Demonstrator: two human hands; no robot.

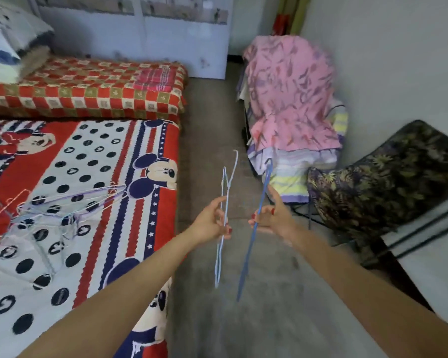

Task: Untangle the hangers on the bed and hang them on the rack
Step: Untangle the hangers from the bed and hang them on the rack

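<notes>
Two hangers freed: left hand (pixel 212 220) pinching pale-blue thin wire hanger (pixel 224 215), right hand (pixel 272 218) gripping darker-blue wire hanger (pixel 256 223). Keep apart; carry hooks upward toward rack.

My tangled hangers (pixel 62 210) blur into the bed (pixel 93 161) pattern, uncountable; a pink cloth (pixel 290 94) hides whatever it drapes.

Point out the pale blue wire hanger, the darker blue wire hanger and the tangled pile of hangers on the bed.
Pale blue wire hanger (pixel 226 202), head view: shaft above the left hand.
Darker blue wire hanger (pixel 248 249), head view: wire below the right hand.
Tangled pile of hangers (pixel 70 202), head view: middle of the heap.
</notes>
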